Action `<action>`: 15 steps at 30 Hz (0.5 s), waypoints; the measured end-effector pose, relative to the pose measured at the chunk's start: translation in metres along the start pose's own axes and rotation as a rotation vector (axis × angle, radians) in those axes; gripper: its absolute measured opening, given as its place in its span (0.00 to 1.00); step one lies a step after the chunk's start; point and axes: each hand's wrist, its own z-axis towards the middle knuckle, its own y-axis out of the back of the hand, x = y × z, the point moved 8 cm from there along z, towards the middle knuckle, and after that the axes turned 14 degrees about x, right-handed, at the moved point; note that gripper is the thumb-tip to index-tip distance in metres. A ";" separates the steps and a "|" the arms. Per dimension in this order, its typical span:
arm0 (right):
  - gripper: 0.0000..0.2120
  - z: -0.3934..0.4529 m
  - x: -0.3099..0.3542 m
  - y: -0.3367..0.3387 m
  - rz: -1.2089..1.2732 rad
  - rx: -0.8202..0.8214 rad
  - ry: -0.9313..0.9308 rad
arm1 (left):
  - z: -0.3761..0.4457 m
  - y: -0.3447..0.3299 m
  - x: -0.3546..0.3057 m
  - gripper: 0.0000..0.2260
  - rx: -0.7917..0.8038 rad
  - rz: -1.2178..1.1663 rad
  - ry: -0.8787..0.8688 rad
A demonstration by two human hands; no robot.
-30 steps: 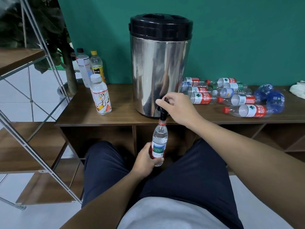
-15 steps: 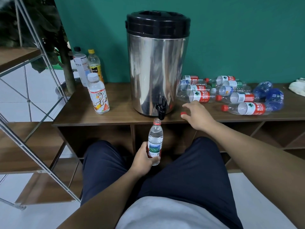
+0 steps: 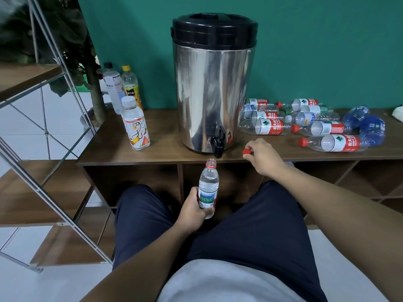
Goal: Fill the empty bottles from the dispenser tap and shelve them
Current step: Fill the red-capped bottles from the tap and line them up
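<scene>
Capping step: left hand (image 3: 194,207) clamps the filled bottle (image 3: 208,188) upright below the tap (image 3: 218,143) while right hand (image 3: 262,156) pinches the red cap (image 3: 247,151); seating it squarely should avoid cross-threading.

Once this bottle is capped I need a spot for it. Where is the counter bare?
Bare wood lies between the fruit-label bottle and the dispenser, and along the front edge left of the tap. Right of the dispenser it is crowded with lying empty bottles.
</scene>
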 end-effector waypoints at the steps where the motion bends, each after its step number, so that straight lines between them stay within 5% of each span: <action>1: 0.14 0.000 0.001 0.000 0.006 -0.005 0.005 | -0.001 0.000 -0.001 0.25 0.002 0.006 -0.001; 11: 0.05 -0.055 0.052 -0.001 0.370 0.040 0.342 | -0.006 -0.002 -0.013 0.25 0.029 0.022 -0.067; 15: 0.07 -0.074 0.078 0.003 0.318 0.028 0.443 | -0.009 -0.002 -0.022 0.24 0.037 0.027 -0.104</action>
